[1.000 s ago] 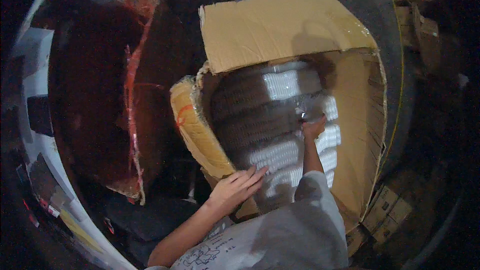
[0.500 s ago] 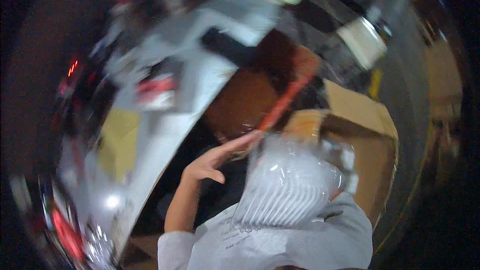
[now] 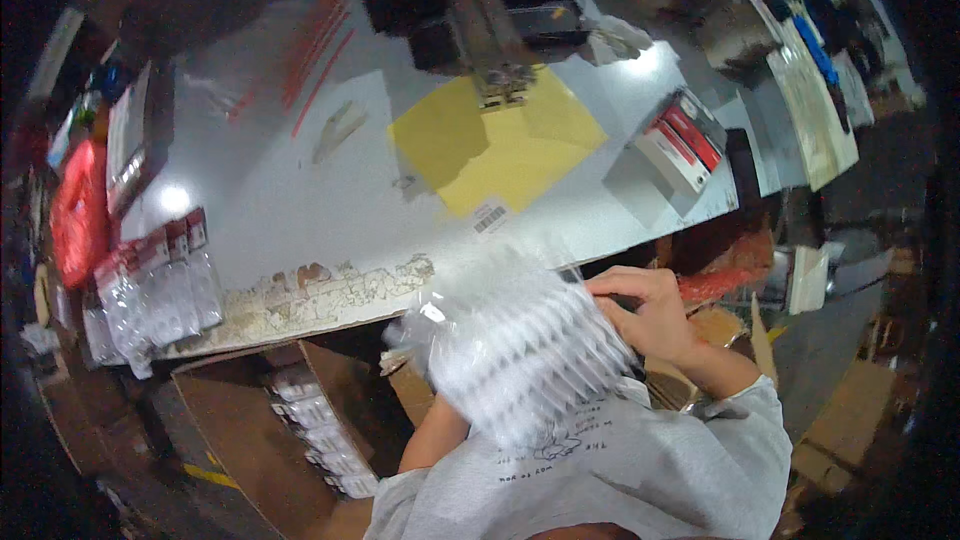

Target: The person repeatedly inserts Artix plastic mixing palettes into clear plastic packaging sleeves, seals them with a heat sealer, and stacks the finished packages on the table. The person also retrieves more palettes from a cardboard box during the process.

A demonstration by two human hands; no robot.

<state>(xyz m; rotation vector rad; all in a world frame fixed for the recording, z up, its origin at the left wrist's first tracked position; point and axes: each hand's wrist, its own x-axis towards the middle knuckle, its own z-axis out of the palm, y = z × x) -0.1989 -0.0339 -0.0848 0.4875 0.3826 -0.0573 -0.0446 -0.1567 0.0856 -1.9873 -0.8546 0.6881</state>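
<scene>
I hold a clear plastic bag (image 3: 515, 345) packed with a row of white pieces against my chest, just below the table edge. It is motion-blurred. My right hand (image 3: 645, 312) grips its right end, fingers curled over the top. My left forearm (image 3: 435, 435) rises under the bag's lower left side. The left hand itself is hidden behind the bag.
Ahead lies a white worktable (image 3: 300, 200) with a chipped front edge and a yellow sheet (image 3: 500, 145). A black machine (image 3: 480, 0) stands behind it. Red-labelled clear packs (image 3: 160, 285) lie at the left edge, red-and-white boxes (image 3: 680, 140) at the right. An open cardboard carton (image 3: 270, 430) sits below.
My view has swung from the open carton up to the worktable. The plastic bag came out of the carton and is now held at my chest, with my right hand on it.
</scene>
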